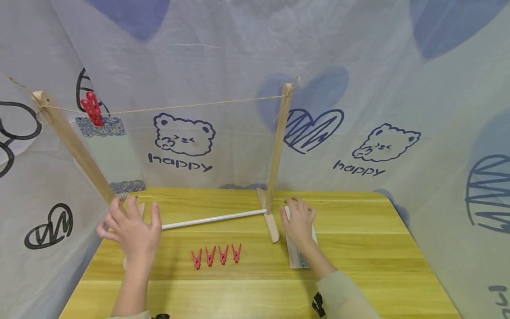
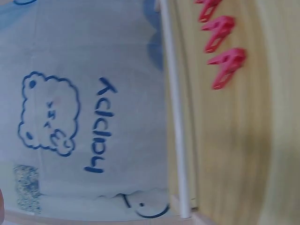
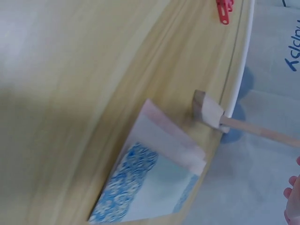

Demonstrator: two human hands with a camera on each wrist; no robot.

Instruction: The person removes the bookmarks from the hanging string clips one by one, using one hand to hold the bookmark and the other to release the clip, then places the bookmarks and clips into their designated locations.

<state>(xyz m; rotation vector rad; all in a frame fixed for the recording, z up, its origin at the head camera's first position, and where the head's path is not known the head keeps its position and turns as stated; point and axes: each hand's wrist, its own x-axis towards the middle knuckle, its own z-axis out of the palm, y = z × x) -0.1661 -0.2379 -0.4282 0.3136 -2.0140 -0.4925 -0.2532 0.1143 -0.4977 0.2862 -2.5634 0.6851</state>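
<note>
My left hand, fingers spread, is beside the foot of the left wooden post and overlaps it in the head view. Nothing shows in its grasp. Over on the right, my right hand hovers by a small stack of cards, fingers loosely bent. In the right wrist view its fingertips are apart from that stack, whose top card has blue patterned bands. A similar card hangs at the left end of the string, where a red clothespin holds it.
Several red clothespins lie in a row on the wooden table. A white rod runs low between the posts; the right post stands on a wooden foot. A printed cloth hangs behind.
</note>
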